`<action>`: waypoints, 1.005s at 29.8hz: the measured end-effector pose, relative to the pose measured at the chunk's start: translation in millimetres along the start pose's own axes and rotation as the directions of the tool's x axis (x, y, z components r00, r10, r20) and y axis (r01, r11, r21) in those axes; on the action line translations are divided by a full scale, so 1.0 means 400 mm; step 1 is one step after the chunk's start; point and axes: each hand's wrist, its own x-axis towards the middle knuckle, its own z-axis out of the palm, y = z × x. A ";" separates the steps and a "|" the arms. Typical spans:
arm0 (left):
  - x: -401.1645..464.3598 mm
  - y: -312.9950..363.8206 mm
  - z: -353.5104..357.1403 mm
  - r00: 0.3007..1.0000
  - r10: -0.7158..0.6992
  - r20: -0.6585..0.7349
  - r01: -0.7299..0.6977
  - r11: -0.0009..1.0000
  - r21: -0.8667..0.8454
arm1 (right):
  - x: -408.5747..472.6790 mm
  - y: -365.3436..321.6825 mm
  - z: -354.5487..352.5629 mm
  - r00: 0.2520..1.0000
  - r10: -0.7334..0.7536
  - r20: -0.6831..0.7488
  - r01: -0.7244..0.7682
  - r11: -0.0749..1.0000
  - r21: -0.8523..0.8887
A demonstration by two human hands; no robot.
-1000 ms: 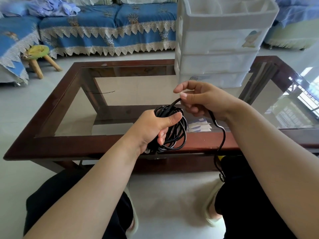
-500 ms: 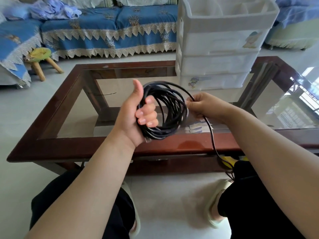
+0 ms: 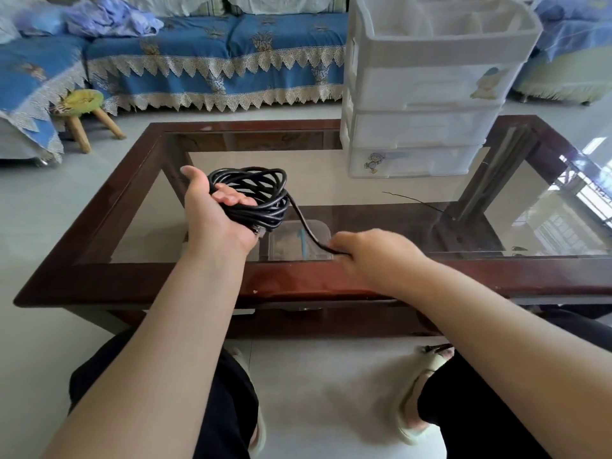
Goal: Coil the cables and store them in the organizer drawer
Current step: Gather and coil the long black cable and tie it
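Left hand (image 3: 218, 223) is up over the glass-topped desk (image 3: 132, 276), fingers wrapped through a black cable (image 3: 255, 193) wound into a bundle of loops, thumb pointing away from the camera. The bundle sits in the palm, held above the glass, not resting on it. One loose strand drops from the right side of the bundle and runs down and to the right into the right hand (image 3: 374, 256), which is closed around it just above the desk's near wooden edge. So the two hands are apart, joined only by that slack run of cable. A plug end shows at the bottom of the bundle, by the heel of the left hand. At the far right of the desk stands the white drawer organizer (image 3: 427, 104), drawers pushed in, open tray on top, well clear of both hands. Under the glass, a clear plastic box (image 3: 298, 236) shows between the hands.
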 end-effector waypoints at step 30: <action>-0.078 -0.147 -0.006 0.960 -0.138 0.244 -0.211 0.216 0.953 | -0.038 -0.004 -0.080 0.873 -0.254 -0.416 0.288 0.957 0.020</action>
